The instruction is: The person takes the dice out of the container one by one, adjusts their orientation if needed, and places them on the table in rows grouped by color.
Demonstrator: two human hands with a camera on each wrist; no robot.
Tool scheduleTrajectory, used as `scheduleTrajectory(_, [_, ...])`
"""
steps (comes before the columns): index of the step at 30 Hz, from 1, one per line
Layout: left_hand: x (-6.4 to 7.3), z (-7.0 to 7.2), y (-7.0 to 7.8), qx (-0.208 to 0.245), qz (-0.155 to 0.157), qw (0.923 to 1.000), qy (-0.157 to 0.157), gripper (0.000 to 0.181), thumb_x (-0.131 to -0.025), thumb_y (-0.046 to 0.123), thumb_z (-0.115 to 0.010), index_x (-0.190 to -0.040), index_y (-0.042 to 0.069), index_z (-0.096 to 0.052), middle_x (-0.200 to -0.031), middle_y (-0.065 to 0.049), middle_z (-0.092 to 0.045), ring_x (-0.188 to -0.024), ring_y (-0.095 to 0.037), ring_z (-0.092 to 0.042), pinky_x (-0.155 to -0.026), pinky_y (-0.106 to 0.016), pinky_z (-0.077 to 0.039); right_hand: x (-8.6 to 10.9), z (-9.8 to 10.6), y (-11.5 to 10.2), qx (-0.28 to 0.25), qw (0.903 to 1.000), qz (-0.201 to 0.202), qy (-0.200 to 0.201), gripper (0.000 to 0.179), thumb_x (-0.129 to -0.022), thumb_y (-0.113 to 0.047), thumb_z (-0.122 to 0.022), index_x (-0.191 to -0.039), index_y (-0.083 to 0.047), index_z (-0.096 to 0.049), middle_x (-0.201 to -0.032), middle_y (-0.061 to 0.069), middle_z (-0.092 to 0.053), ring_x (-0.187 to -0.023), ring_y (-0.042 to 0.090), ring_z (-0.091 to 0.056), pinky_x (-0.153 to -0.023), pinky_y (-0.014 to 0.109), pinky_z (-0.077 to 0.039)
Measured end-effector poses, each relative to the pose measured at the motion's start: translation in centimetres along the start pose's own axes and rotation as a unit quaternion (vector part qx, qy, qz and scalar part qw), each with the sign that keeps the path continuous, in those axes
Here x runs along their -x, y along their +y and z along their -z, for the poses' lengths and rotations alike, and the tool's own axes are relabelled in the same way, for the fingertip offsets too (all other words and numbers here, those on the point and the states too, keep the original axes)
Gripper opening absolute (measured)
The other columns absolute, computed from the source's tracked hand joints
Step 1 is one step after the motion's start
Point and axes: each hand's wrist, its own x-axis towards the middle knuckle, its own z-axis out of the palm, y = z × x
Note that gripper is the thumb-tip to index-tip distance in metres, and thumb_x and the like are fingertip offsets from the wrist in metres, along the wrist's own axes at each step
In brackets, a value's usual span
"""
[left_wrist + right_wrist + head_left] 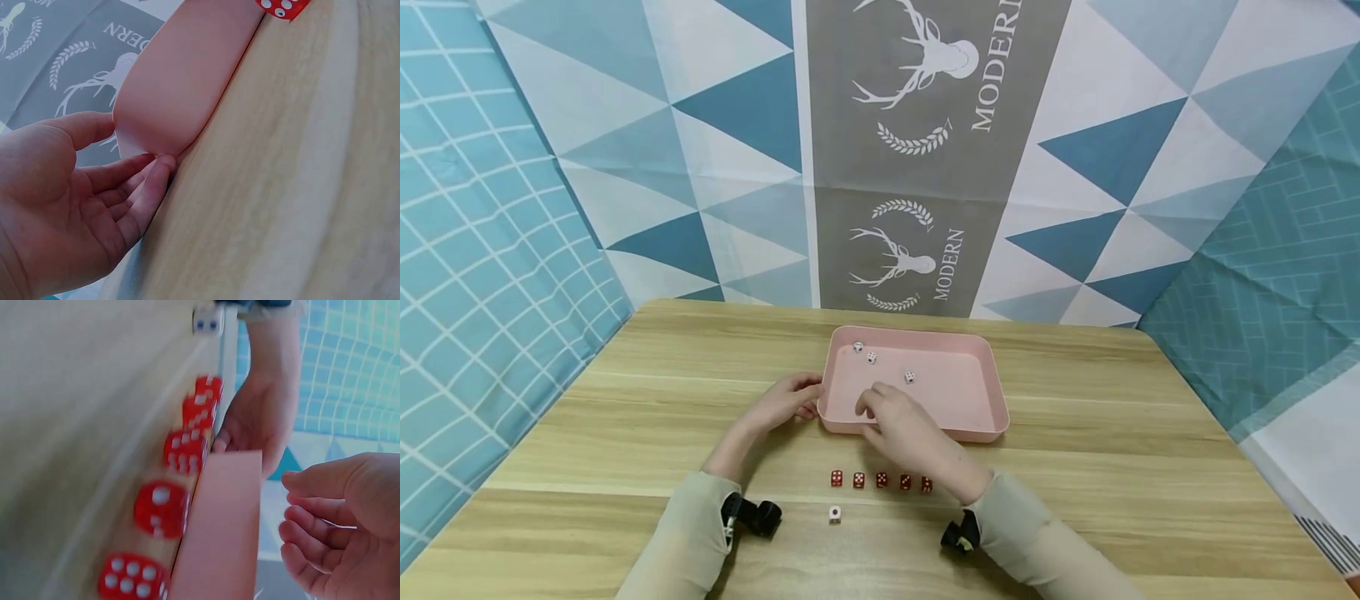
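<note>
Enclosing the workspace: a back hanging [737,150] of white, pale-blue and dark-blue triangles with a grey central band [835,158]; blue cloth with a white grid [475,275] at left; teal cloth with a herringbone pattern [1285,250] at right. Table [625,408]: light yellow-brown wood grain, darker streaks running crosswise, far edge meeting the hanging.

Pink tray [951,392]: shallow, rectangular, rounded corners, matt; located on the far half of the table, near its centre. Left grip [784,402]: bare hand, pinching the tray's near-left corner, thumb at the rim, fingertips low on the wall. Right grip [906,429]: above the tray's near side, fingers loosely bent, thumb apart, nothing held.

Three white dice [871,357] inside the tray, two at far left, one nearer the middle. Five red dice [882,480] with white pips, spaced in a row on the table before the tray. One white die [835,515] nearer the person, single red pip up.

Legible text: "MODERN", printed twice sideways on the grey band, beside stag heads and leaf sprigs.
</note>
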Motion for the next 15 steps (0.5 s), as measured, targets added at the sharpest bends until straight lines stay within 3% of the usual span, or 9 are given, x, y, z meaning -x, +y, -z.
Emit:
scheduleTrajectory(6, [-1.1,0.4,-1.9,0.002,0.017,0.9998,0.013,0.041,-0.089,0.016,-0.042,-0.120,-0.009,-0.037,-0.092,-0.018,-0.053,-0.071,-0.019,-0.053,-0.069,-0.034,-0.047,-0.5,-0.6,1.0,0.030,0.9989,-0.035,0.001,0.030,-0.073,-0.021,-0.061,-0.098,-0.007,-0.053,-0.087,0.001,-0.046,-0.078,0.013,-0.043,-0.072,0.025,-0.040])
scheduleTrajectory(11, [-1.5,0.5,-2.5,-0.008,0.019,0.9996,0.018,0.042,-0.089,0.020,-0.043,-0.121,-0.006,-0.039,-0.092,-0.016,-0.054,-0.070,-0.016,-0.054,-0.068,-0.030,-0.048,-0.7,-1.1,1.3,0.036,0.9970,-0.044,-0.053,0.052,-0.073,-0.032,-0.063,-0.115,-0.006,-0.047,-0.104,0.006,-0.047,-0.091,0.018,-0.046,-0.082,0.031,-0.040])
scheduleTrajectory(15, [-1.7,0.5,-2.4,-0.006,0.024,0.9995,0.019,0.041,-0.089,0.020,-0.043,-0.121,-0.005,-0.039,-0.094,-0.017,-0.054,-0.071,-0.016,-0.054,-0.068,-0.029,-0.047,-0.6,-1.4,1.6,0.025,0.9945,-0.035,-0.096,0.059,-0.074,-0.036,-0.063,-0.123,-0.010,-0.042,-0.112,0.006,-0.046,-0.099,0.019,-0.045,-0.086,0.033,-0.038])
